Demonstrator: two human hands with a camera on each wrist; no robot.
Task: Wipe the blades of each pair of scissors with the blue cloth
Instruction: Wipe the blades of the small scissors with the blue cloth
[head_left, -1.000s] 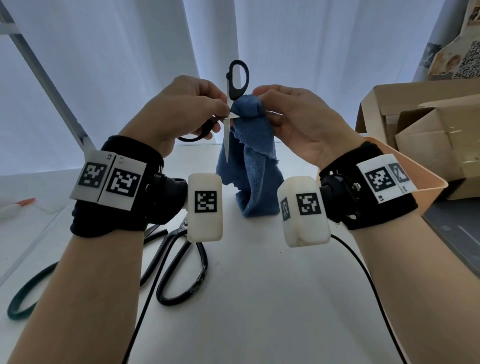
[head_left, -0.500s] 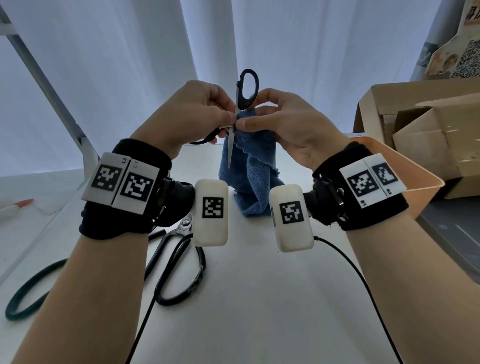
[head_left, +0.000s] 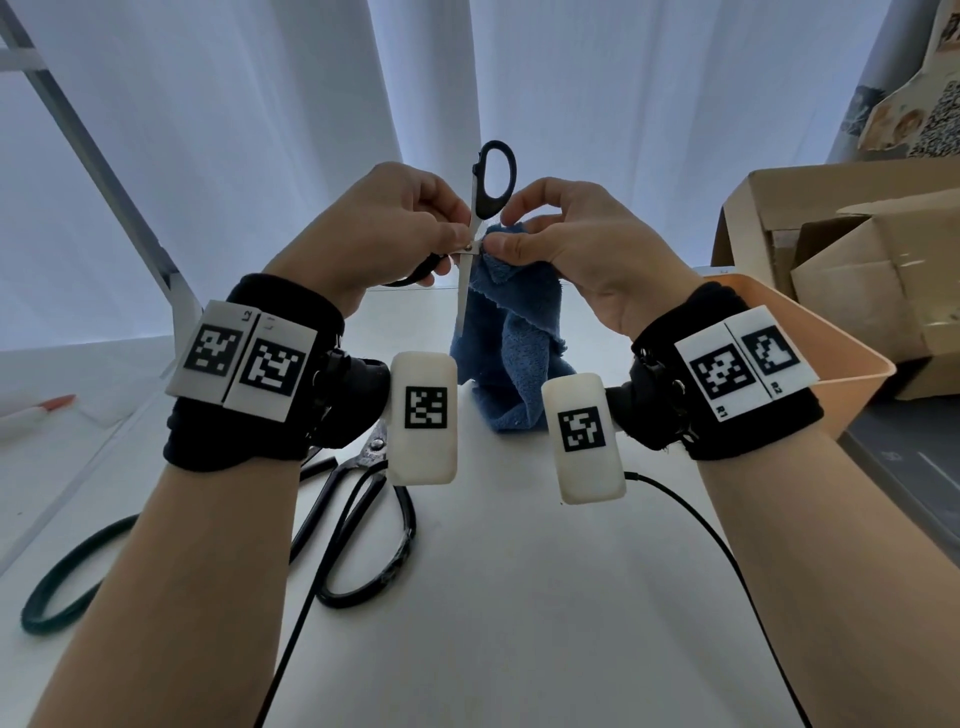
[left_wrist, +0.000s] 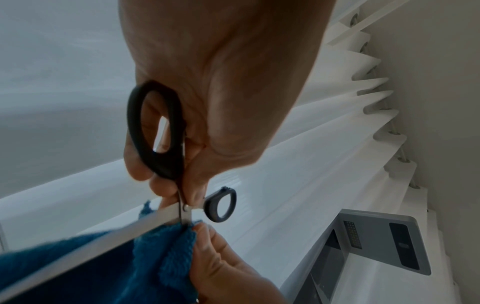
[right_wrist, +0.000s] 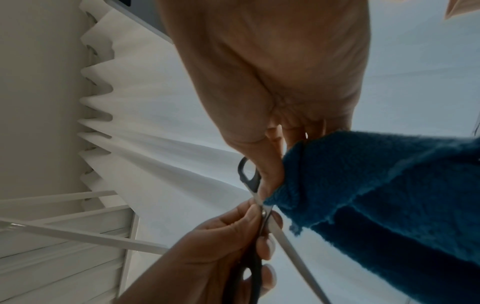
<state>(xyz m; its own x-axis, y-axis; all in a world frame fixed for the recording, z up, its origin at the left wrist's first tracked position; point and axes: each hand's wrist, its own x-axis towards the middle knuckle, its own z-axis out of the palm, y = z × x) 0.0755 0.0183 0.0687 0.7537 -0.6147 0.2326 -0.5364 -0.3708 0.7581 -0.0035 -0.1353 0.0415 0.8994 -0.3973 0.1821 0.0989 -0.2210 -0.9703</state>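
Note:
My left hand (head_left: 415, 228) holds a small pair of black-handled scissors (head_left: 491, 179) opened wide above the table, gripping the lower handle (left_wrist: 155, 131) with thumb and fingers near the pivot. One blade (head_left: 464, 296) points down; the other handle loop stands up. My right hand (head_left: 540, 244) pinches the blue cloth (head_left: 511, 358) against the scissors right at the pivot (left_wrist: 185, 207). The cloth (right_wrist: 376, 195) hangs down from the pinch, its lower end behind my wrists. The second blade is hidden by cloth and fingers.
A large pair of black-handled scissors (head_left: 363, 519) lies on the white table under my left wrist. A green loop (head_left: 67, 582) lies at the left, an orange bin (head_left: 831, 338) and cardboard boxes (head_left: 857, 249) at the right. White curtains hang behind.
Both hands and the scissors have dropped a little and shifted right. My right hand's pinch of cloth slid along the blade to the pivot, and the scissors tilted slightly.

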